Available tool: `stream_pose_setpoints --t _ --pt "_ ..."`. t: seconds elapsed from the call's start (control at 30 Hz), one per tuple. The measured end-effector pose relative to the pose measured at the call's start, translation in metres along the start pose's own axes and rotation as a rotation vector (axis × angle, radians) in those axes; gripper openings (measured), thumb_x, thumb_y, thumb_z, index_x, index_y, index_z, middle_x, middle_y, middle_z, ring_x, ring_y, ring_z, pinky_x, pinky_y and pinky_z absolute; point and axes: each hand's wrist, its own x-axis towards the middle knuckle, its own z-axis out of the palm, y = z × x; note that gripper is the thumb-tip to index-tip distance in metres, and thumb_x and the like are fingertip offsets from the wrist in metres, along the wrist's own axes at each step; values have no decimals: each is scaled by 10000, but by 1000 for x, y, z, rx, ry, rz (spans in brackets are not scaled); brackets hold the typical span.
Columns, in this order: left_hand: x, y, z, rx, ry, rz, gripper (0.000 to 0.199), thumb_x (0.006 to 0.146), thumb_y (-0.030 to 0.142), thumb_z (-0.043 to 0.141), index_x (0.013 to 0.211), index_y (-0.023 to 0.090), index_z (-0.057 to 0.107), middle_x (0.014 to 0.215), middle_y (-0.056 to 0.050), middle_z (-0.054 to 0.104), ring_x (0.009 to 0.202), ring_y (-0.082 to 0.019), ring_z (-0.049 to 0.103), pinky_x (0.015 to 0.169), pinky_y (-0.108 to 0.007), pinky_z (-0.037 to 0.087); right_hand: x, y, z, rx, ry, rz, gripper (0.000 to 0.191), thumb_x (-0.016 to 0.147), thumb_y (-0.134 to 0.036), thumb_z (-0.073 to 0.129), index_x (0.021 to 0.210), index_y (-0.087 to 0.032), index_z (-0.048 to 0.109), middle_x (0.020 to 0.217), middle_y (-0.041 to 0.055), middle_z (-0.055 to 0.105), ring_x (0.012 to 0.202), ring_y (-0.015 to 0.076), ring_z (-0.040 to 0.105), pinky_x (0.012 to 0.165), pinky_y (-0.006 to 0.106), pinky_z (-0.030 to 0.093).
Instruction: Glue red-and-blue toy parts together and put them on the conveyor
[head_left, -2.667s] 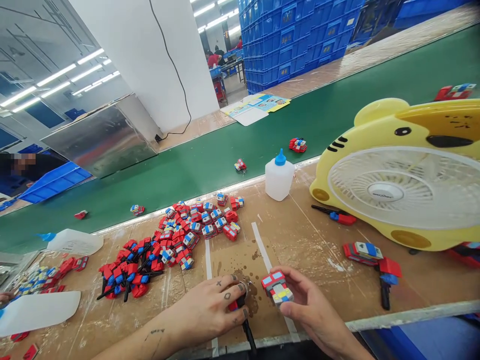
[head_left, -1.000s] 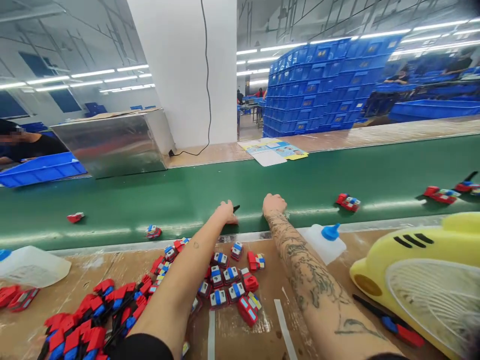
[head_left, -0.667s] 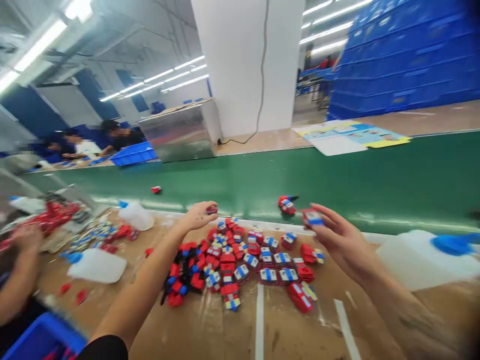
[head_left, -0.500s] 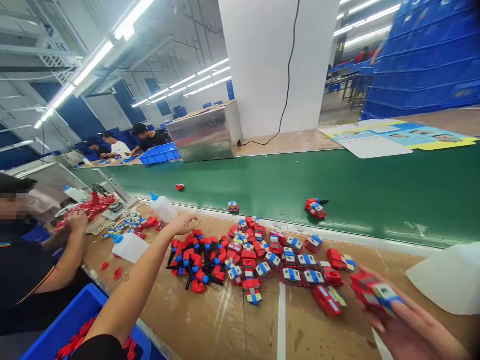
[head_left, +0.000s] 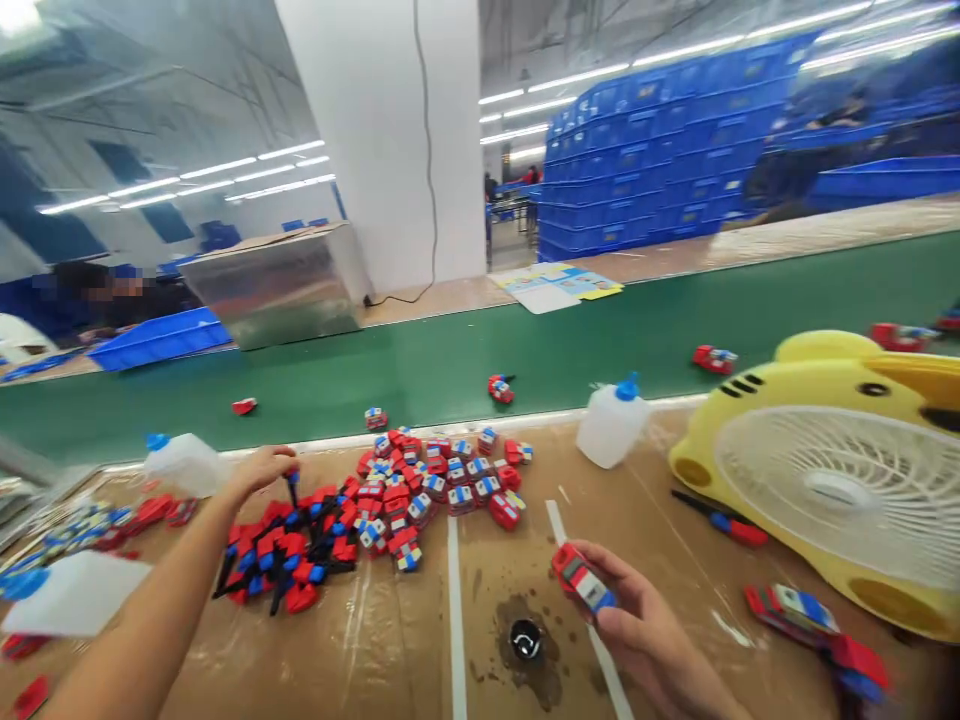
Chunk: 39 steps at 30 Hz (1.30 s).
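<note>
My right hand is closed on a small red, white and blue toy vehicle, held above the table in front of me. At the left, my left hand has its fingertips pinched on a black rod piece with a blue end. Under that hand lies a pile of red and blue parts with black rods. Touching this pile on its right is a heap of similar toy vehicles. Below the right hand, a small round black cup sits in a wet patch.
A yellow animal-shaped fan stands at the right, near more toys. White bottles with blue caps stand or lie on the table. Behind runs a green conveyor belt carrying several toys. Stacked blue crates rise beyond it.
The view has swung right, bringing the fan and black cup into sight. My left hand has come down onto the rod parts and pinched one. My right hand still holds the toy vehicle.
</note>
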Motion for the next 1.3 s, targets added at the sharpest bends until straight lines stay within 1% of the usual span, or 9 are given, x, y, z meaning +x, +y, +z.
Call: stream_pose_setpoints --t 0.1,0.17,0.27,0.33,0.47,0.7,0.93,1.17,1.3 --pt "-26 -6 -14 -193 65 94 555 857 703 482 927 182 659 859 -8 772 896 -226 718 765 -309 580 -11 4 -6 52 -16 -9 675 469 -470 956 1087 -295 749 1074 66 753 1003 274 656 901 381 480" --pt "-65 -8 -1 -326 84 156 579 854 752 420 909 218 637 927 12 783 976 -230 715 810 -325 582 -14 9 -13 92 -31 -13 672 476 -458 958 1093 -300 744 1081 56 748 1009 254 647 898 355 471" --pt "-140 -2 59 -458 -11 301 408 768 591 698 995 252 686 933 -30 788 843 -281 744 712 -371 619 -15 17 -23 126 -32 -7 662 510 -443 952 1116 -292 733 1101 60 740 1046 255 635 952 370 441" --pt "-182 6 109 -318 -72 617 328 825 443 678 1123 308 695 1107 -60 759 977 -280 726 810 -364 616 -14 22 -28 133 -33 12 661 529 -442 945 1133 -287 724 1097 64 738 1055 266 634 992 405 413" --pt "-217 21 164 -12 35 1002 429 796 173 611 1210 278 658 1055 -99 753 941 -275 717 807 -369 613 -14 24 -36 122 -79 67 629 556 -439 934 1126 -284 718 1059 67 740 993 272 647 960 437 428" --pt "-223 96 106 67 -299 786 490 637 19 512 1059 233 640 1011 -51 666 906 -214 669 789 -300 567 -18 30 -48 78 2 22 615 585 -441 918 1143 -314 695 1093 43 733 1007 239 619 907 366 442" --pt "-241 184 109 191 -139 1547 253 914 72 520 1125 186 599 1131 -109 647 1067 -228 603 913 -334 535 -27 43 -50 70 -33 3 616 620 -463 901 1170 -305 674 1123 65 732 1072 263 619 942 385 431" --pt "-237 205 121 361 -153 1686 155 982 169 492 914 147 628 958 -92 664 869 -199 637 767 -306 556 -31 46 -61 19 -44 -23 596 655 -461 879 1188 -304 662 1093 59 735 1020 244 636 890 355 468" --pt "-231 202 112 233 -340 1543 150 946 131 522 1051 172 620 1059 -91 676 904 -205 632 807 -319 543 -29 48 -55 -2 -95 -26 577 676 -378 880 1202 -302 657 1135 63 732 1043 250 652 891 352 492"
